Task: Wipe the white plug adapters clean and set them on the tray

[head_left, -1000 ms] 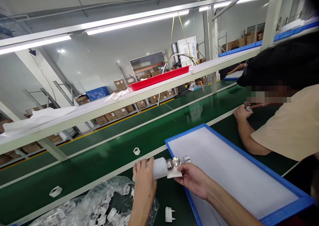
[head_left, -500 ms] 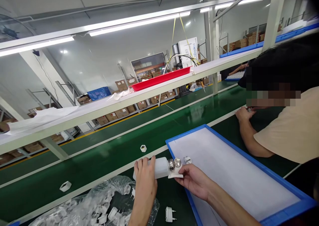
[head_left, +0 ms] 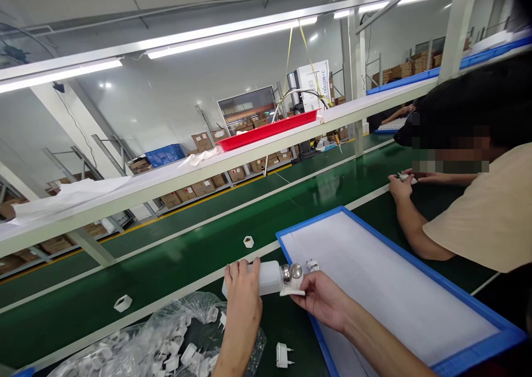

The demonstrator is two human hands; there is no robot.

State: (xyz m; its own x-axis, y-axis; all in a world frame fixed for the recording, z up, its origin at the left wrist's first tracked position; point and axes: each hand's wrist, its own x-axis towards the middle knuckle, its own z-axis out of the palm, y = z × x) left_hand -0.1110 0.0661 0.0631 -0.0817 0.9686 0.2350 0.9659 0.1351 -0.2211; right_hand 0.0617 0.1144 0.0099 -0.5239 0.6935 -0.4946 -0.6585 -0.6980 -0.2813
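Observation:
My left hand (head_left: 241, 305) wraps round a translucent white dispenser bottle (head_left: 271, 278), tipped on its side with its round metal top (head_left: 296, 270) facing right. Pinched in the fingers of my right hand (head_left: 326, 302) is a small white cloth (head_left: 292, 289), pressed up against the metal top. A white plug adapter (head_left: 312, 265) lies just beyond my right hand in the blue-rimmed tray (head_left: 399, 255). On the dark green bench below the hands lies another white plug (head_left: 283, 355) with its pins pointing right.
A clear plastic bag (head_left: 137, 346) of white plug parts lies left of my left arm. Two white housings (head_left: 248, 242) sit apart on the green conveyor belt (head_left: 183, 249). A red tray (head_left: 270, 131) rests on the shelf above. At the right, a co-worker's hand (head_left: 401, 187) holds a small white part.
Both white housings on the belt have moved right and slightly away. My hands, the bottle and the cloth look almost unchanged. The co-worker's hands have shifted, and a white part now shows in them.

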